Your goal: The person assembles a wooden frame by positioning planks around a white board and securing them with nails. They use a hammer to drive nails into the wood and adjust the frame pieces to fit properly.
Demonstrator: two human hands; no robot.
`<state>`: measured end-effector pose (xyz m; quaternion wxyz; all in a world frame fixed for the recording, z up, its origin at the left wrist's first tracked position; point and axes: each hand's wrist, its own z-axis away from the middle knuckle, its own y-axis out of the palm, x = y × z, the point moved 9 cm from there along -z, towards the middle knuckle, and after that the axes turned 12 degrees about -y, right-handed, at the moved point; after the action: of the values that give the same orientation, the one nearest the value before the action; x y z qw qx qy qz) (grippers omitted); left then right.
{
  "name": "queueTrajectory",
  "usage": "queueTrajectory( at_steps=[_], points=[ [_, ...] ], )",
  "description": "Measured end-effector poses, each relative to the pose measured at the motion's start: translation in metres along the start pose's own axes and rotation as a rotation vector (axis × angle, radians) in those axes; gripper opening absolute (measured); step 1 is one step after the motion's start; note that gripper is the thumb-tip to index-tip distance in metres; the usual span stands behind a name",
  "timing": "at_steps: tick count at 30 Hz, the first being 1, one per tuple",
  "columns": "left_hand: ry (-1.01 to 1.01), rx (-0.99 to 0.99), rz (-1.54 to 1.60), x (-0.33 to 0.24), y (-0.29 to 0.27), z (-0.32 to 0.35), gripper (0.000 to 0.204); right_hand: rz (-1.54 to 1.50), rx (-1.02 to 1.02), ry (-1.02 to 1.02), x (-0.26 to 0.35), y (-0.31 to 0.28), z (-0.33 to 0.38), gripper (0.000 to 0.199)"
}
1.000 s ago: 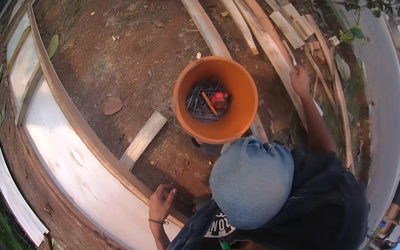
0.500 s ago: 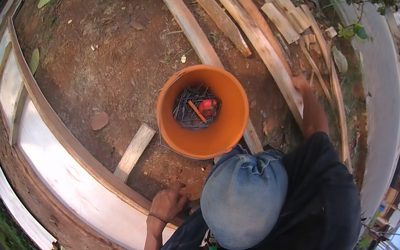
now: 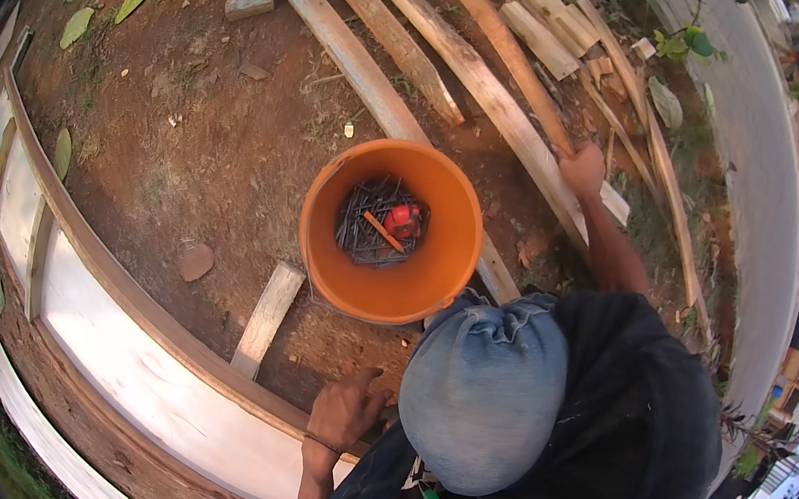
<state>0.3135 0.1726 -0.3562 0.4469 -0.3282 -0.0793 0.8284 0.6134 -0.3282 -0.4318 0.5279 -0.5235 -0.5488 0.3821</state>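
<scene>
My right hand is closed around a reddish-brown wooden plank near its lower end. A pale end of wood shows just past the wrist. Close to that hand, a long, lighter plank lies on the dirt. My left hand, with a thin dark band at the wrist, is by the wooden rail of a white-panelled frame. Its fingers are apart and I see nothing in them. Between my hands stands an orange bucket containing several nails, a red tape measure and an orange pencil-like stick.
Below the bucket is my denim-covered knee. A short board leans against or lies beside the rail. Several more planks and offcuts are strewn at the upper right, beside a grey concrete strip. A small wood block lies at the far left.
The view has shifted slightly, so the bucket appears lower and further left. My right hand has moved left onto the reddish-brown plank, and a pale wood end now shows beyond its wrist.
</scene>
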Motion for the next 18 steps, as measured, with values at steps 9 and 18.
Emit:
queueTrajectory(
  at_steps=[9, 18],
  points=[
    [0.065, -0.079, -0.063, -0.001, 0.008, 0.014, 0.04, -0.034, 0.033, -0.12, 0.04, -0.025, 0.015, 0.061],
    [0.112, -0.13, 0.049, -0.009, 0.007, 0.021, 0.041, -0.247, 0.294, -0.021, 0.003, 0.021, 0.012, 0.066]
  ],
)
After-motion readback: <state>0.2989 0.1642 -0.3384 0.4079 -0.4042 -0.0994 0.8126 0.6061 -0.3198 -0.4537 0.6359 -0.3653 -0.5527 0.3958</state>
